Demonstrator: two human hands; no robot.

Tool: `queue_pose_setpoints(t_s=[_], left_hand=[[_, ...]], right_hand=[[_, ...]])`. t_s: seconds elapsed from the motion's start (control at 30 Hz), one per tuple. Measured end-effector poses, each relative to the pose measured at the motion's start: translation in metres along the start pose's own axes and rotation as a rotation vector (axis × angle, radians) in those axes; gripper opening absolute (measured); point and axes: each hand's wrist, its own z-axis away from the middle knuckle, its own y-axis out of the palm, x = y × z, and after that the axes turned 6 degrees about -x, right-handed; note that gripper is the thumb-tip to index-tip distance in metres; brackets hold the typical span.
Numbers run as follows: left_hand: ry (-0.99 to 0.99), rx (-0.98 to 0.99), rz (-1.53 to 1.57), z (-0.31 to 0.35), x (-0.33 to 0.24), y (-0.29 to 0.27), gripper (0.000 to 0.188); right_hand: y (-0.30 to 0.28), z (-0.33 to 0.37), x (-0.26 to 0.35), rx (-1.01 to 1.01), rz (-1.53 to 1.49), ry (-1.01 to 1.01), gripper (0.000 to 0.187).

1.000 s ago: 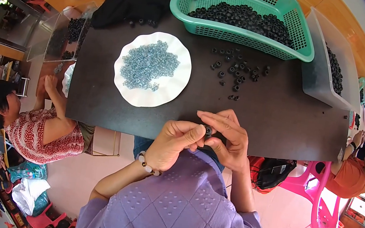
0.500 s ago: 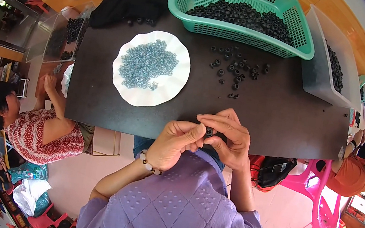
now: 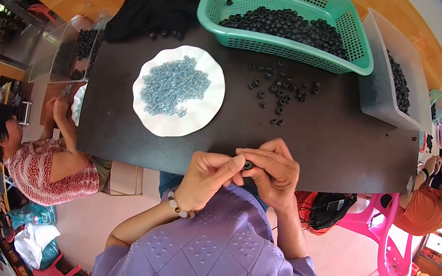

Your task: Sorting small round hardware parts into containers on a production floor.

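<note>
Just over the table's near edge, my left hand [image 3: 205, 180] and my right hand [image 3: 274, 175] meet around a small round black piece [image 3: 248, 165] with a hole in its end. My left thumb presses against it, and the right fingers and thumb close on it from the other side. Any smaller part between the fingertips is hidden. A white plate [image 3: 201, 119] with a wavy rim lies beyond my left hand, bearing a heap of tiny clear bluish pieces [image 3: 174, 87]. Past my right hand, several loose black pieces [image 3: 282, 93] like the held one are scattered on the dark table [image 3: 338, 149].
At the far side stands a green basket [image 3: 278, 49] with many black pieces inside. A translucent bin [image 3: 378, 106] holds more at the right. Black cloth [image 3: 152, 7] lies at the far left. One person [image 3: 53, 162] works at left, another [image 3: 427, 206] at right near a pink stool [image 3: 393, 258].
Both hands still grip the black piece, with small shifts of the fingers; its end now faces slightly differently. The whole view has tilted a little, so the table appears slightly lower.
</note>
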Motion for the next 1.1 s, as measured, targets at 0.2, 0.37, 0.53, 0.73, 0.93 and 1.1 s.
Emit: queue_pose_setpoints(t_s=[0.2,0.37,0.53,0.73,0.93,1.1], left_hand=[[-0.08,-0.001,0.035,-0.003,0.0,-0.004,0.031],[-0.251,0.001,0.27,-0.014,0.006,-0.011,0.028],[-0.379,0.077,0.566,-0.022,0.008,-0.033,0.022],[-0.388,0.082,0.583,-0.025,0.009,-0.03,0.024],[-0.38,0.124,0.629,-0.025,0.014,-0.034,0.03],[-0.385,0.138,0.634,-0.026,0.015,-0.036,0.031]], right_hand=[[0.0,0.003,0.0,0.047,-0.018,0.087,0.028],[-0.018,-0.013,-0.001,-0.035,0.116,0.1,0.029],[-0.092,-0.054,0.0,-0.272,0.541,-0.15,0.023],[-0.191,-0.114,-0.013,-0.612,0.947,-0.065,0.029],[-0.242,-0.129,-0.057,-0.508,1.209,0.05,0.032],[-0.216,-0.125,-0.051,-0.597,0.995,0.106,0.027]])
